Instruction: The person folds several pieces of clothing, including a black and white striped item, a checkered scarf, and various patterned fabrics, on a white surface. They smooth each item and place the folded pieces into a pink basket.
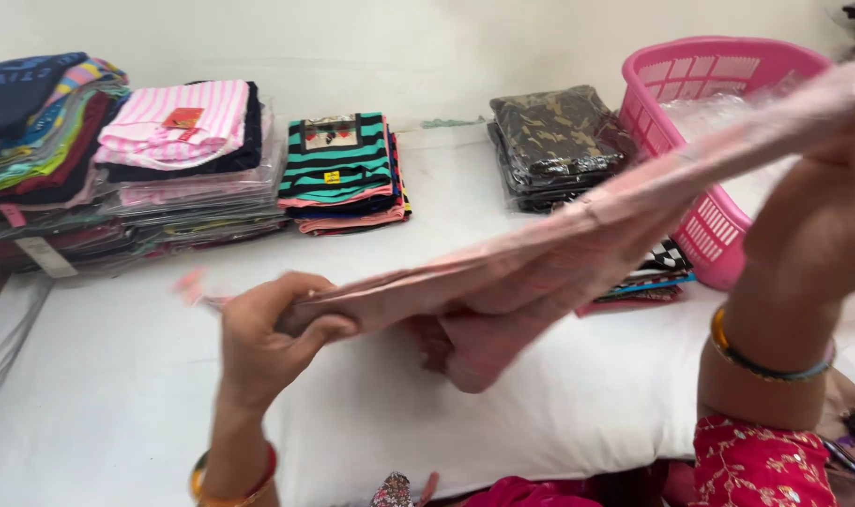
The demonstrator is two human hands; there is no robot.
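Observation:
A pale pink garment (540, 258) stretches across the middle of the view, held up above the white sheet (118, 376). My left hand (268, 343) pinches its lower left end. My right hand (822, 225), raised at the right edge, grips its upper right end. Part of the cloth hangs down in folds between my hands. Motion blurs the garment. Both wrists carry bangles.
Stacks of folded clothes line the back: a mixed pile in clear bags (43, 160), a pink striped pile (183, 131), a teal striped pile (343, 169), a camouflage pile (554, 141). A pink plastic basket (690, 94) stands at right, with folded clothes (648, 277) beside it.

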